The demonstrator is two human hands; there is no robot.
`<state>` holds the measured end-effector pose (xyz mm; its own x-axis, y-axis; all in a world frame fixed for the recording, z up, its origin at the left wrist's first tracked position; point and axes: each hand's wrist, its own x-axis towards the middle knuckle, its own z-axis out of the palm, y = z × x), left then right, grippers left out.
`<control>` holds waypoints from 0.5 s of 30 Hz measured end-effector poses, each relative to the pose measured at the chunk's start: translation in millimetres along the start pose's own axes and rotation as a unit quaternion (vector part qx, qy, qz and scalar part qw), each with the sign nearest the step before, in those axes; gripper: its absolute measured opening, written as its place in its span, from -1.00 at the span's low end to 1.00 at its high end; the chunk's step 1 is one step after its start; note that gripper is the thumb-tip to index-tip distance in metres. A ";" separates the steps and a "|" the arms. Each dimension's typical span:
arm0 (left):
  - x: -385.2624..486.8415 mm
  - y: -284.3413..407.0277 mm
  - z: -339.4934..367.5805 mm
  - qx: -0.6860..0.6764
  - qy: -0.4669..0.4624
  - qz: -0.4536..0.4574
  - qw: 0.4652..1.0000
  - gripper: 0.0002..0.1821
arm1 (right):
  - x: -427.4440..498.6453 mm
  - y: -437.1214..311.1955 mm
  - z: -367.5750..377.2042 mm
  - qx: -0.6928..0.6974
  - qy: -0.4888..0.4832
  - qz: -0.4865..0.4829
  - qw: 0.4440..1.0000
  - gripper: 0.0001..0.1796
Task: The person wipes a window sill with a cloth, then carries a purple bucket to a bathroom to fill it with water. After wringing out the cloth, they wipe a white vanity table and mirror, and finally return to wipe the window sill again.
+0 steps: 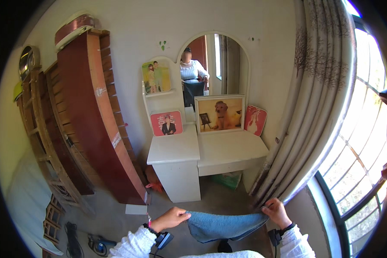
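Note:
A blue cloth (227, 225) is stretched in front of me at waist height, its lower edge sagging between my hands. My left hand (171, 219) pinches its left upper corner between thumb and fingers. At the other end my right hand (277, 213) grips the right upper corner, close to the hanging curtain (309, 106). Beyond the cloth stands a white dressing table (177, 145) with an arched mirror (232, 71), which reflects a person in a white top holding up the cloth.
On the dressing table lean a framed puppy picture (221, 114) and several photo panels. Dark red boards (93, 122) and a wooden ladder (45, 138) rest against the left wall. A blue power tool (103, 243) and a black cable (72, 238) lie on the floor. A barred window (358, 154) is at right.

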<state>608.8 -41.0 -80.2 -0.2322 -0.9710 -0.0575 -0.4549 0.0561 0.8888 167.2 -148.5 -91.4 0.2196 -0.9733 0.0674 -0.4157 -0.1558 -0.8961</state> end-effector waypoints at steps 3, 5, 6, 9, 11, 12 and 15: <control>81.5 -5.2 -21.6 0.019 -0.013 -0.024 0.999 -0.59 | 87.6 11.3 -1.1 -0.106 0.047 -0.081 0.990 -0.82; 135.9 4.5 -41.6 0.026 -0.008 -0.084 0.996 -0.61 | 148.2 6.8 -1.9 -0.108 0.082 -0.149 0.980 -0.84; 163.8 11.8 -52.4 -0.002 0.011 -0.079 0.997 -0.61 | 176.5 0.1 -4.9 -0.082 0.088 -0.145 0.982 -0.85; 235.1 39.5 -92.7 -0.050 0.074 -0.050 0.995 -0.68 | 260.5 -34.6 -19.5 -0.003 0.111 -0.139 0.984 -0.86; 264.7 57.3 -118.3 -0.062 0.151 0.044 0.986 -0.73 | 303.3 -59.5 -33.8 0.093 0.132 -0.166 0.973 -0.86; 276.0 62.4 -127.8 -0.071 0.171 0.062 0.981 -0.74 | 319.5 -69.1 -40.6 0.113 0.137 -0.191 0.965 -0.86; 294.2 62.1 -147.0 -0.065 0.213 0.113 0.968 -0.78 | 351.0 -80.8 -44.1 0.141 0.152 -0.208 0.956 -0.89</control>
<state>638.7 -357.4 24.9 0.0742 -0.9467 0.3135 -0.3146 0.2761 0.9082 238.8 -485.0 24.0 0.0292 -0.8476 0.5298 -0.0849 -0.5303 -0.8436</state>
